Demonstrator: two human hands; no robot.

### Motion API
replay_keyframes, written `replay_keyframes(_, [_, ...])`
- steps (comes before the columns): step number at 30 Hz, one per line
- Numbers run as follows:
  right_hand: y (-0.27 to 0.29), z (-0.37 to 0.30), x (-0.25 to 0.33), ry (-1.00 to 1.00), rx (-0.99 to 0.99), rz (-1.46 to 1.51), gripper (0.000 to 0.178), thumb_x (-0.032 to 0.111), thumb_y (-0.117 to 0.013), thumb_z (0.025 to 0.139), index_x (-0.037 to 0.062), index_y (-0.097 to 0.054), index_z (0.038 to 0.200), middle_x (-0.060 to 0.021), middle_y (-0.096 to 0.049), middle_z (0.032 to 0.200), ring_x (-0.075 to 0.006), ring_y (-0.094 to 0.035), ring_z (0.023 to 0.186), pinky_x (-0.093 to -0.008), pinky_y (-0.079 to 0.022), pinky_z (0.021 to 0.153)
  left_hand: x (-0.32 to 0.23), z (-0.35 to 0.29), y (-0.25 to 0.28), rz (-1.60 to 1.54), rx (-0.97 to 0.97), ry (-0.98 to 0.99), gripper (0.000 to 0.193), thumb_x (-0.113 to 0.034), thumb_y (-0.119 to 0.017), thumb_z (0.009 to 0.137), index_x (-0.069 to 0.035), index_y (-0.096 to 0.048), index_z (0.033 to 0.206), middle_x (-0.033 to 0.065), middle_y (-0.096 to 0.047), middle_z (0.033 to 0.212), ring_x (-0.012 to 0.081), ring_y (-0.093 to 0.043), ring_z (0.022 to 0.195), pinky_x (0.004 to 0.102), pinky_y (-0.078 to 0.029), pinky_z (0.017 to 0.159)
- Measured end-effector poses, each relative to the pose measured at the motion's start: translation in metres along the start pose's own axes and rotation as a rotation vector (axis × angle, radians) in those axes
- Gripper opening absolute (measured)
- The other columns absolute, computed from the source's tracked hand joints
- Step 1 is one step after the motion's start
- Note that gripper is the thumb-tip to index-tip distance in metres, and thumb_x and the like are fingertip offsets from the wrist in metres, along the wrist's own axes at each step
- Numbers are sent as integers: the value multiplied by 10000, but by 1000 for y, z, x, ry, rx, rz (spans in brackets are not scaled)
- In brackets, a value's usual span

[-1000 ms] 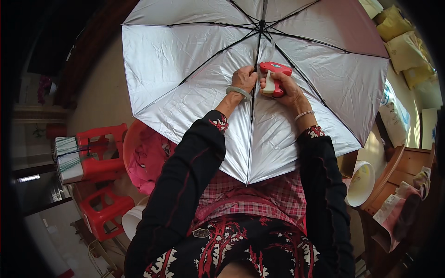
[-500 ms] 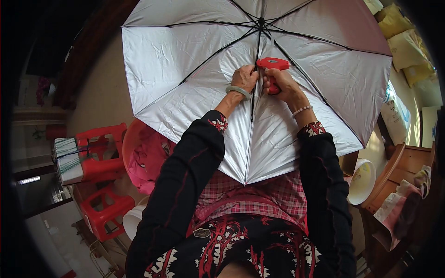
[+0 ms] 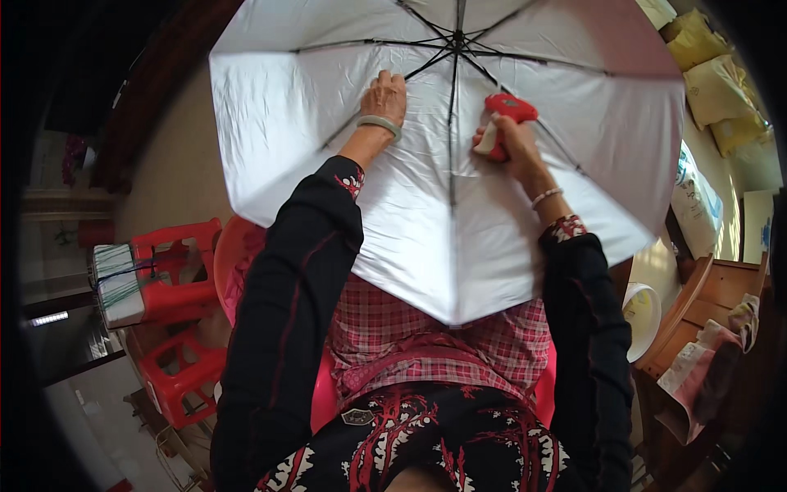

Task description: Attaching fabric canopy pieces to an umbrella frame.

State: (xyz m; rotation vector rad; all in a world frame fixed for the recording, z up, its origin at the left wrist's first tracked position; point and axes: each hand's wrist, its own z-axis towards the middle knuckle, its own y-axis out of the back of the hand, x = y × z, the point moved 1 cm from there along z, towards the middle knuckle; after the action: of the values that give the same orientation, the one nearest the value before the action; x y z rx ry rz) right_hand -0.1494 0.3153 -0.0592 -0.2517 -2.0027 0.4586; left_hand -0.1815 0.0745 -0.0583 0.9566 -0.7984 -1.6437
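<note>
An opened umbrella (image 3: pixel 279 123), silver inside with black ribs meeting at a dark hub (image 3: pixel 457 39), spreads above my lap. My left hand (image 3: pixel 384 100), with a pale bangle at its wrist, is closed at the lower-left rib; the fingers cover the grip point. Right of the middle rib (image 3: pixel 452 139), my right hand (image 3: pixel 516 143) grips a red pistol-shaped hand tool (image 3: pixel 510 105) with a pale part at its handle. The tool hangs over the silver cloth beside the lower-right rib (image 3: pixel 561 148). Its tip is hard to make out.
Red plastic stools (image 3: pixel 176 271) stand at the left, one bearing a white bundle tied with green strings (image 3: pixel 115 283). Beside them is a pink tub (image 3: pixel 227 262). At the right are a white bucket (image 3: pixel 643 320), a wooden chair (image 3: pixel 680 303) with cloth on it, and yellowish cushions (image 3: pixel 720 90).
My hands have parted from the middle rib: the left went left to another rib, the right went right with the red tool. The umbrella has turned slightly.
</note>
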Motion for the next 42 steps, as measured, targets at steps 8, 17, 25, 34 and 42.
replay_keyframes(8, [-66, -12, -36, -75, -113, -40, 279, 98, -470, 775, -46, -421, 1009, -146, -562, 819, -261, -598, 647, -372, -535, 609, -28, -46, -15, -614, 337, 128, 264, -182, -568, 737, 16, -592, 910, 138, -619, 769, 215, -613, 706, 305, -488, 664])
replay_keyframes(17, [-59, -17, -39, -164, 52, 249, 281, 97, -467, 788, -23, -423, 1039, -176, -572, 858, -279, -602, 688, -411, -527, 665, -27, -49, -23, -739, 306, 273, 291, -206, -530, 734, 2, -607, 922, 160, -624, 798, 248, -613, 773, 322, -474, 705])
replay_keyframes(25, [-41, -5, -47, -279, 229, 504, 296, 101, -455, 806, 3, -403, 1081, -204, -572, 899, -313, -604, 760, -496, -509, 724, -33, -50, -14, -618, 290, 188, 274, -221, -504, 733, -8, -606, 872, 197, -603, 846, 340, -580, 802, 388, -456, 734])
replay_keyframes(34, [-48, -4, -40, -281, 172, 289, 220, 81, -463, 788, -19, -454, 984, -137, -574, 783, -251, -592, 646, -431, -535, 624, -36, -52, -8, -572, 313, 105, 243, -201, -495, 745, -2, -584, 854, 207, -586, 836, 355, -563, 792, 411, -447, 722])
replay_keyframes(42, [-30, 9, -45, -232, 290, 139, 211, 99, -496, 785, -20, -481, 957, -112, -569, 759, -218, -589, 644, -388, -534, 602, -40, -52, -13, -504, 296, 75, 225, -192, -484, 758, -10, -579, 850, 213, -577, 854, 363, -563, 782, 417, -450, 725])
